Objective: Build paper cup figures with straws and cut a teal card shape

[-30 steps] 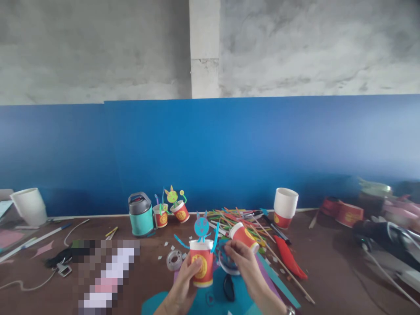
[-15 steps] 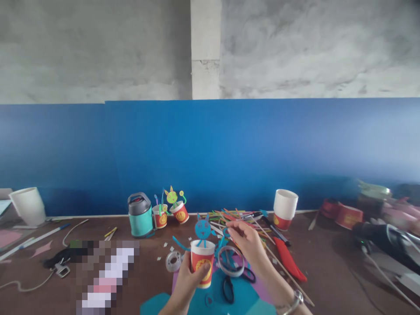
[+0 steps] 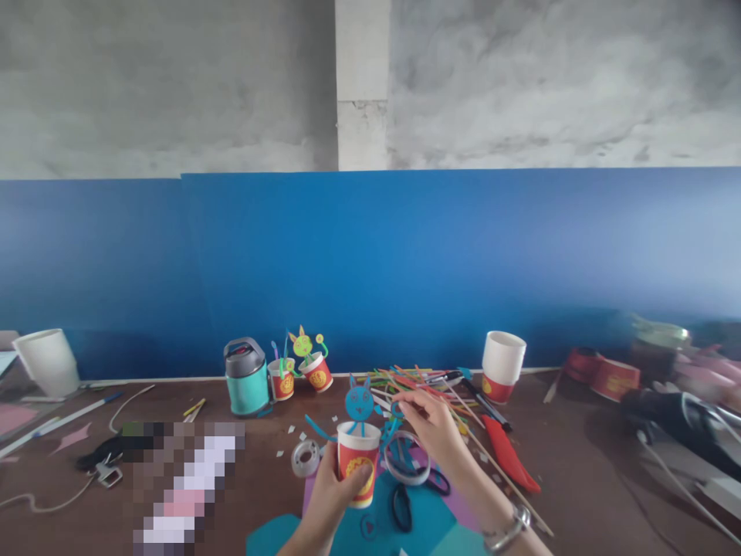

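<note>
My left hand (image 3: 336,483) is wrapped round a red and white paper cup (image 3: 357,455), upright above the sheets. A blue paper cat head (image 3: 360,403) with pointed ears and a drawn face stands up from the cup on blue strips. One blue strip arm (image 3: 318,427) sticks out to the left of the cup. To the right of the cat head, my right hand (image 3: 429,421) pinches a small round blue paper piece (image 3: 397,409) between thumb and fingertips. Below that hand lie a roll of clear tape (image 3: 387,469) and scissors (image 3: 401,508) with dark handles.
Blue paper sheets (image 3: 425,529) lie in front. Several coloured pipe cleaners (image 3: 405,378) are heaped behind my right hand. A smaller tape roll (image 3: 305,459), a teal flask (image 3: 247,390), a cup with a green cat (image 3: 316,374), stacked cups (image 3: 503,363) and a red pouch (image 3: 509,455) stand or lie around.
Both hands keep their hold and have hardly moved. The whole view has shifted very slightly.
</note>
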Tool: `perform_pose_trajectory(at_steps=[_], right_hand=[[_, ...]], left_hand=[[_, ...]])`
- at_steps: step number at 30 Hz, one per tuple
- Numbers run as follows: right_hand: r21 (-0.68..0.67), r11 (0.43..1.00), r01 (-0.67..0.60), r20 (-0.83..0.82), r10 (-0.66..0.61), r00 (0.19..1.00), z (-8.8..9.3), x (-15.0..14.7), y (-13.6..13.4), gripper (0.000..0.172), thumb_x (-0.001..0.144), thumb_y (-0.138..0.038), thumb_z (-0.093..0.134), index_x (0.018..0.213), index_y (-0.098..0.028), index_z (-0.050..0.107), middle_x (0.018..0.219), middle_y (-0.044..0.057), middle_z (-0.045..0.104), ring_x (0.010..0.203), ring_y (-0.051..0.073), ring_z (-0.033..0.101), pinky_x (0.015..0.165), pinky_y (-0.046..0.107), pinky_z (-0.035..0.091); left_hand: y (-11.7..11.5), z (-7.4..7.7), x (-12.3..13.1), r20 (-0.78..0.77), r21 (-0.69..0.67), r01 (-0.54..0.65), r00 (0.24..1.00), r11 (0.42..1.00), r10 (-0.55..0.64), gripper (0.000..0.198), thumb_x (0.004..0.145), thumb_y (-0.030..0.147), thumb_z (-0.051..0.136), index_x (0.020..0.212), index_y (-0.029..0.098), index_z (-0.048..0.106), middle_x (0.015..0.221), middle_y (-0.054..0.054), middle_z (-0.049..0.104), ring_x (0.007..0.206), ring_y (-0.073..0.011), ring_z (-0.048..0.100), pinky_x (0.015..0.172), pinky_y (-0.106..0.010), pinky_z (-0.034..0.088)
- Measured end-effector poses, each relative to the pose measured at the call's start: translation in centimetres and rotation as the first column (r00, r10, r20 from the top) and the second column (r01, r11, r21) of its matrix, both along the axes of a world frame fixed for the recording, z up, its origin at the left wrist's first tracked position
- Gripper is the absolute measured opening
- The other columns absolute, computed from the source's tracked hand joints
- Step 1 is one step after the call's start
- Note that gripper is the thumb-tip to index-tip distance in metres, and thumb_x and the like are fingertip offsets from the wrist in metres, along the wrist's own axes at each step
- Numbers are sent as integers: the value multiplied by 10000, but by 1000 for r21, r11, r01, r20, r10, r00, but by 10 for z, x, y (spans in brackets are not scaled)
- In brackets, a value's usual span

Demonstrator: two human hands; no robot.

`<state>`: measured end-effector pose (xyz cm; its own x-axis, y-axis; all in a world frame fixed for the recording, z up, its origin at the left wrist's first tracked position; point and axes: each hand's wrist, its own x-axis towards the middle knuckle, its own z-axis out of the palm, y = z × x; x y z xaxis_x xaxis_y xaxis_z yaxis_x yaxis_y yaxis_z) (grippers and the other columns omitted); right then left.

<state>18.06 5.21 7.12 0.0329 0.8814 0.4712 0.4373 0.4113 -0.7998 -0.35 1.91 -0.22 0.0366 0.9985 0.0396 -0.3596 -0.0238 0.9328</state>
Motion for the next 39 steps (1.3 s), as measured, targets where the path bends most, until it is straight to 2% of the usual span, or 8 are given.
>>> perform_pose_trajectory(at_steps=[10, 15, 19, 22, 32, 39], right_hand=[[0, 997, -73, 89, 73, 993, 3, 6, 0, 307, 844, -335, 485, 922, -211, 755, 789, 49, 700, 647, 177, 582, 603, 278, 436], [-2, 994, -110, 52, 110, 993, 2, 8, 0, 285, 840, -313, 491, 913, -209, 746, 901, 68, 714, 788, 216, 621, 682, 301, 462], [-35, 996, -77, -2, 77, 997, 2, 7, 1, 257, 806, -310, 538, 951, -183, 707, 796, 51, 695, 707, 195, 608, 648, 291, 471], [-23, 998, -62, -40, 61, 997, 2, 6, 1, 225, 786, -310, 556, 910, -180, 691, 721, 30, 668, 649, 175, 583, 606, 275, 466], [-20, 997, -75, -78, 73, 994, -2, 5, 3, 206, 774, -308, 581, 901, -174, 670, 731, 27, 652, 673, 175, 594, 638, 276, 475], [-7, 998, -65, -103, 64, 993, -6, 3, 4, 189, 762, -287, 584, 896, -185, 670, 699, 18, 643, 640, 167, 584, 606, 268, 471]], left_hand=[[-2, 1, 0, -9, -4, 9, 1000, 1000, -9, 589, 515, 471, 854, 946, 168, 592, 805, -75, 709, 743, -248, 662, 692, -333, 499], [-3, 3, 1, -20, -25, -8, 1000, 1000, 8, 588, 503, 472, 858, 933, 165, 600, 806, -82, 712, 750, -254, 662, 694, -336, 501], [-3, 3, 0, -27, -22, 2, 1000, 1000, -3, 575, 513, 471, 856, 929, 171, 597, 814, -78, 717, 755, -252, 669, 706, -339, 509], [-3, 3, 0, -27, -17, 17, 999, 1000, -18, 574, 518, 469, 857, 934, 170, 598, 847, -87, 721, 774, -258, 672, 721, -343, 510], [-3, 1, 0, -29, -17, 30, 999, 999, -30, 574, 519, 458, 857, 939, 173, 587, 821, -75, 716, 754, -242, 661, 687, -315, 497], [-5, 4, 2, -26, -12, 32, 999, 999, -32, 581, 512, 454, 859, 949, 181, 592, 822, -78, 717, 756, -250, 661, 690, -319, 493]])
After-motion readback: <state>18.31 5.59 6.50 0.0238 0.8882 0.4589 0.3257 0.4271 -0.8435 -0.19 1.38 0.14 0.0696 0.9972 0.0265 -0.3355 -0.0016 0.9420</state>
